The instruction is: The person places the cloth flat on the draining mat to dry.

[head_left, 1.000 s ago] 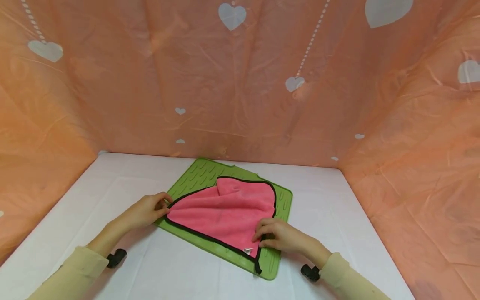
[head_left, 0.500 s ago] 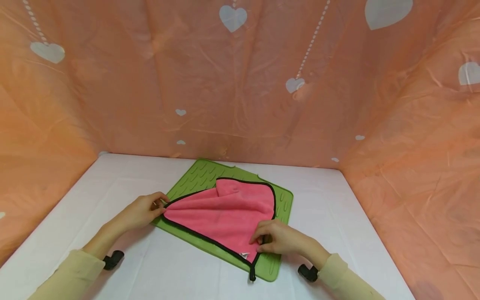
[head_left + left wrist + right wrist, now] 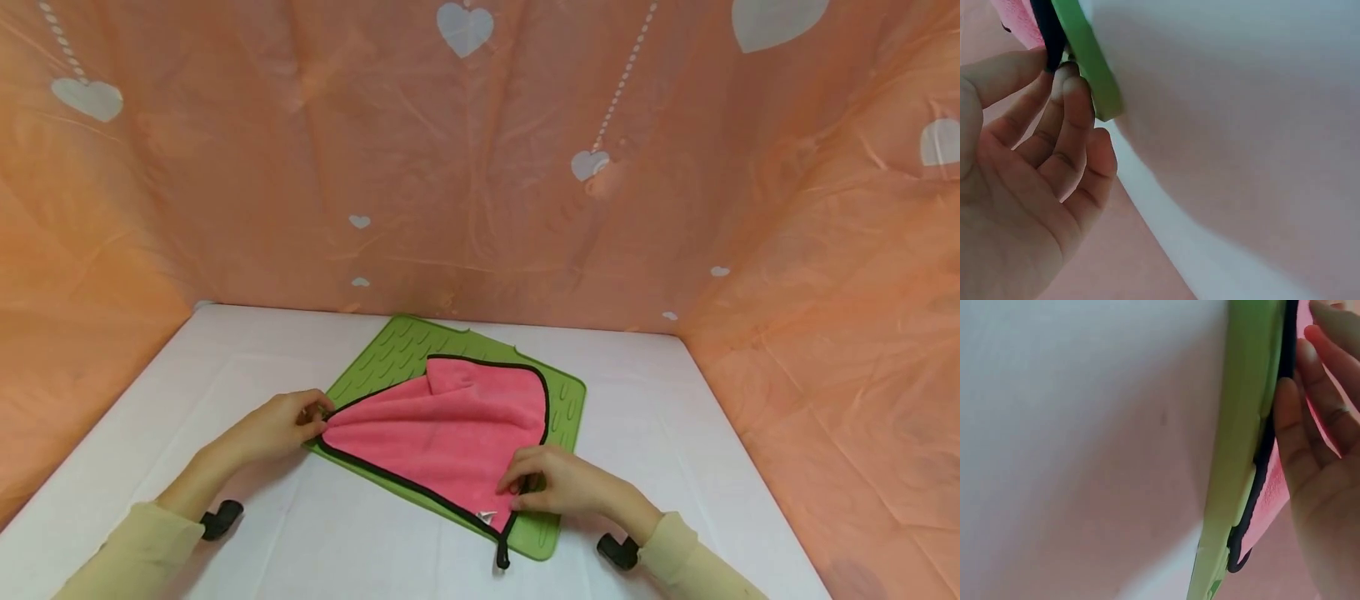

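A pink cloth with black edging lies creased over a green ridged mat. At its left corner, my left hand pinches the black edge between thumb and fingers; the left wrist view shows this corner beside the green mat's edge. My right hand has its bent fingers and thumb on the right edge of the cloth, just above a white tag. A black hanging loop pokes out past the lower corner. The cloth's upper left part is folded over.
A white-covered table carries the mat. Orange sheeting with pale hearts walls the back and both sides. A black camera mount sits by each wrist.
The left hand has drawn its corner of the cloth slightly left. The lower corner with the tag and loop has shifted left and toward the near edge, the right hand moving slightly with it.
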Tool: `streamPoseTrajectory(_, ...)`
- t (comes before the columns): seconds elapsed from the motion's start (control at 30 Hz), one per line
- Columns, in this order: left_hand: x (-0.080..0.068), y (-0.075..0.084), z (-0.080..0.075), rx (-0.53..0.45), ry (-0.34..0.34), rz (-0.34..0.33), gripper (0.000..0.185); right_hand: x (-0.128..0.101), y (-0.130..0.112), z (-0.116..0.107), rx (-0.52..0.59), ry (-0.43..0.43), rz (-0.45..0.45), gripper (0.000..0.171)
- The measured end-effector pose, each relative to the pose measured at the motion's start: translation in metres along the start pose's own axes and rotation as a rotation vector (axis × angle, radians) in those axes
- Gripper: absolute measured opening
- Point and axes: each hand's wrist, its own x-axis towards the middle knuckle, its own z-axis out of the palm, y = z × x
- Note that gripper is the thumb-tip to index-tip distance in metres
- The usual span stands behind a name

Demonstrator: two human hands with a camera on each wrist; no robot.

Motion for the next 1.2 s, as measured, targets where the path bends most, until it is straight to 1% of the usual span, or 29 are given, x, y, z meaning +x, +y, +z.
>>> streamPoseTrajectory(0.1,0.008,0.004,-0.002,-0.016,0.019,-0.016,0.019,0.0,0.0,-0.003,0.078,0.029,0.03,0.014)
streamPoseTrajectory(0.17,0.017,0.005,-0.003,-0.017,0.039,-0.001,0.019,0.001,0.002,-0.006,0.129,0.067,0.055,0.013)
streamPoseTrajectory(0.23,0.029,0.008,-0.003,-0.015,0.061,0.017,0.02,0.003,0.005,-0.011,0.138,0.125,0.084,0.013)
streamPoseTrajectory(0.33,0.049,0.013,-0.002,-0.01,0.083,0.046,0.02,0.006,0.01,-0.019,0.131,0.226,0.14,0.012)
streamPoseTrajectory(0.47,0.071,0.021,0.003,-0.036,0.091,0.043,0.021,0.011,0.02,-0.033,0.098,0.339,0.22,0.011)
streamPoseTrajectory(0.63,0.095,0.027,0.014,-0.063,0.103,0.027,0.023,0.016,0.039,-0.049,0.048,0.465,0.343,0.011)
streamPoseTrajectory(0.77,0.112,0.03,0.023,-0.045,0.11,0.034,0.021,0.021,0.055,-0.059,0.006,0.545,0.451,0.014)
streamPoseTrajectory(0.87,0.12,0.033,0.029,-0.029,0.107,0.053,0.019,0.027,0.065,-0.065,-0.002,0.57,0.515,0.016)
streamPoseTrajectory(1.0,0.126,0.037,0.036,0.002,0.101,0.083,0.016,0.033,0.076,-0.068,0.005,0.568,0.577,0.02)
streamPoseTrajectory(1.1,0.129,0.037,0.039,0.018,0.083,0.104,0.016,0.037,0.083,-0.068,-0.003,0.545,0.595,0.022)
streamPoseTrajectory(1.2,0.13,0.036,0.04,0.012,0.054,0.098,0.015,0.041,0.088,-0.069,-0.016,0.509,0.596,0.024)
